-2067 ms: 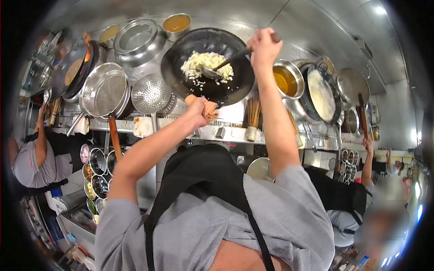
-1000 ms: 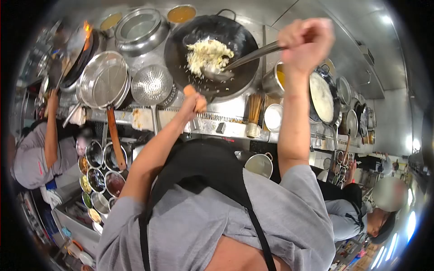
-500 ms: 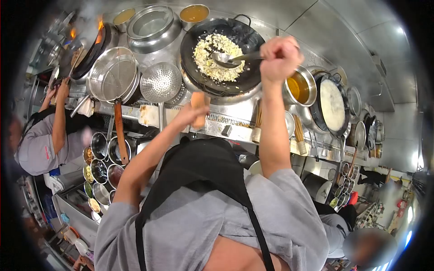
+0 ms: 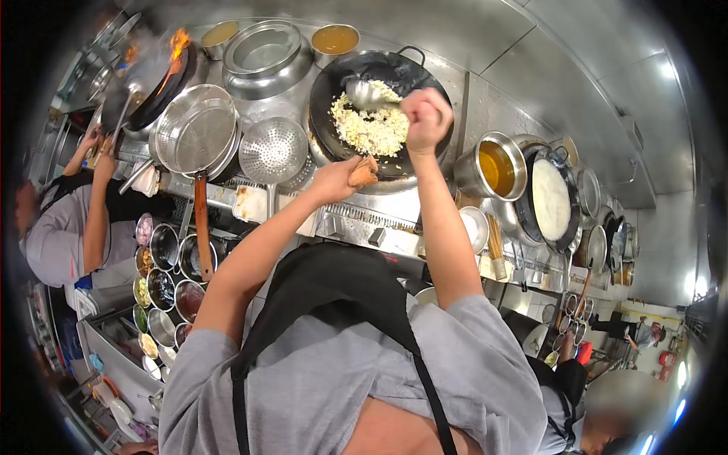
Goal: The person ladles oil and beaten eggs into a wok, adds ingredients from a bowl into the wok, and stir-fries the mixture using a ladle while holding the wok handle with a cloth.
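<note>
A black wok [image 4: 322, 125] stands on the burner and holds chopped, pale yellow and white food that looks like fried rice with egg [image 4: 379, 136]. My right hand [image 4: 427, 121] is closed on the handle of a ladle, above the wok's right side. The ladle's bowl [image 4: 364, 94], blurred, lies at the far side of the food. My left hand [image 4: 338, 180] is closed on a folded orange-brown cloth [image 4: 364, 171] at the wok's near rim. The wok's near handle is hidden there.
Left of the wok are a perforated skimmer [image 4: 273, 150] and a wire strainer [image 4: 194, 129]. A pot of amber liquid [image 4: 497, 168] and a wok of whitish liquid [image 4: 551, 201] stand to the right. Flames [image 4: 178, 47] rise at far left, where a co-worker [image 4: 76, 227] stands.
My left hand has brought the cloth up and right to the wok's near rim. My right hand has moved left and down, and the ladle's bowl has moved to the far side of the food.
</note>
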Available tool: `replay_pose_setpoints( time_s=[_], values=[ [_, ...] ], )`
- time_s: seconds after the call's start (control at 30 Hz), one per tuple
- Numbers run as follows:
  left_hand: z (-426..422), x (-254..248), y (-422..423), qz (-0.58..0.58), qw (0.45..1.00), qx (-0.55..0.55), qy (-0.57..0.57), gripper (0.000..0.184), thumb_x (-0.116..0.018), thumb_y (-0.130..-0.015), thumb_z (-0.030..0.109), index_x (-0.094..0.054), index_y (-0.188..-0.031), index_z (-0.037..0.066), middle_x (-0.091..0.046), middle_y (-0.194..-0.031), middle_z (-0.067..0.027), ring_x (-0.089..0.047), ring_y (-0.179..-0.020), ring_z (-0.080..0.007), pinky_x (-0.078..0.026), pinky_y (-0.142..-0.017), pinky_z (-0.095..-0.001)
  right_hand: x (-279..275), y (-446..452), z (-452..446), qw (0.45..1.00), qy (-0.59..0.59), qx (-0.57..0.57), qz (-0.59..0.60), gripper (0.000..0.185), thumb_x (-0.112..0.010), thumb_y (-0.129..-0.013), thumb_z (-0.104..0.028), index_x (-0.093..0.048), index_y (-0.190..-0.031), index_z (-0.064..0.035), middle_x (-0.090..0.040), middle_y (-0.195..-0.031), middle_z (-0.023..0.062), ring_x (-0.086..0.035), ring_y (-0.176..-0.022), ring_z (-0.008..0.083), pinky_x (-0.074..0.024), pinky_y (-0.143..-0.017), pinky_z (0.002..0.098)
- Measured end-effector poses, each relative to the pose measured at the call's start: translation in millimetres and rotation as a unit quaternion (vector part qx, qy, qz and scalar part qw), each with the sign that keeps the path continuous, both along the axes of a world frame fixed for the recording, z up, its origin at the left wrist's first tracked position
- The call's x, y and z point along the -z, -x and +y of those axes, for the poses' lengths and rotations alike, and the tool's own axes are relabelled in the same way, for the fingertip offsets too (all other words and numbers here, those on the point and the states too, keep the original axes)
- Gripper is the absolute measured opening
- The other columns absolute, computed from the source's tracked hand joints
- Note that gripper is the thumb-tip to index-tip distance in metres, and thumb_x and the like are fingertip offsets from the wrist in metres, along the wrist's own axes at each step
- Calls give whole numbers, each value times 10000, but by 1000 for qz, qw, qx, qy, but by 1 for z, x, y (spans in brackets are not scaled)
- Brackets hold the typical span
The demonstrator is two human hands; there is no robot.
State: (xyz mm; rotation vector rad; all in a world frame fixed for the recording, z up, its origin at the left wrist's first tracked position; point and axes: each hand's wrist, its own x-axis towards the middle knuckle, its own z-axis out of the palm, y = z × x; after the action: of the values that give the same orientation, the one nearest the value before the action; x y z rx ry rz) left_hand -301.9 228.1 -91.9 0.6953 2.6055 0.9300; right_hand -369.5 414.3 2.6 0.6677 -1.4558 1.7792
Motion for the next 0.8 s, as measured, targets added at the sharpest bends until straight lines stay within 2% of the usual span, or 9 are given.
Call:
replay_pose_setpoints(
  time_s=[0.07,0.17,0.23,0.37,0.4,0.5,0.57,0.63,0.8],
  values=[
    [0,3,3,-4,1000,-5,6,361,-663,-768,290,-488,-1046,142,-646,-920,-140,-606,-890,-371,-450,-715,-495,4,12,13,998,-31,-32,-41,194,-561,-780,-164,-537,-682,1,-472,-570,26,-443,-518,101,-316,-434,252],
    [1,10,4,3,999,-27,-38,369,-669,-761,292,-492,-1048,141,-645,-877,-153,-605,-858,-391,-448,-706,-502,-81,-31,41,994,-36,38,-100,208,-469,-821,-105,-501,-647,4,-451,-519,38,-404,-441,97,-307,-417,240],
    [1,12,-2,1,998,-45,-41,372,-678,-754,287,-495,-1042,140,-643,-872,-162,-603,-859,-400,-451,-703,-496,-98,-63,65,988,60,-135,-55,272,-458,-831,-167,-414,-599,-31,-377,-472,36,-317,-399,115,-269,-397,253],
    [1,15,-1,-5,997,-46,-60,374,-687,-750,282,-494,-1038,141,-646,-874,-165,-604,-868,-400,-455,-702,-489,-28,-43,79,989,34,-125,-77,326,-455,-839,-248,-395,-595,-41,-347,-451,35,-299,-397,118,-272,-395,282],
    [1,15,0,1,997,-44,-63,400,-680,-758,306,-491,-1069,141,-650,-886,-166,-609,-869,-397,-463,-706,-481,-33,-35,75,985,122,-82,-91,342,-458,-843,-271,-397,-601,-38,-344,-448,41,-296,-393,125,-274,-398,290],
    [2,9,-1,-5,997,-44,-61,405,-675,-762,320,-490,-1076,143,-652,-901,-165,-608,-882,-395,-464,-719,-478,-87,-44,58,992,114,-21,-59,345,-449,-854,-273,-396,-609,-37,-348,-451,45,-294,-390,134,-279,-398,295],
    [2,8,-3,-16,997,-44,-60,384,-678,-758,310,-493,-1051,145,-650,-904,-163,-603,-895,-395,-457,-728,-483,-69,-41,37,992,123,-30,-16,329,-441,-856,-244,-388,-602,-40,-346,-451,43,-286,-390,123,-269,-394,287],
    [2,12,-3,2,997,-47,-66,408,-668,-759,318,-498,-1090,152,-653,-925,-160,-601,-906,-396,-458,-742,-478,-26,-22,21,993,44,100,36,325,-438,-862,-215,-371,-593,-46,-333,-447,35,-276,-390,109,-264,-395,274],
    [2,21,-6,-12,997,-44,-59,455,-662,-753,307,-496,-1153,168,-653,-966,-163,-600,-927,-396,-461,-751,-474,-66,-11,27,996,57,-2,-71,257,-431,-895,-168,-409,-672,-42,-346,-537,21,-293,-420,106,-268,-393,252]
  ],
)
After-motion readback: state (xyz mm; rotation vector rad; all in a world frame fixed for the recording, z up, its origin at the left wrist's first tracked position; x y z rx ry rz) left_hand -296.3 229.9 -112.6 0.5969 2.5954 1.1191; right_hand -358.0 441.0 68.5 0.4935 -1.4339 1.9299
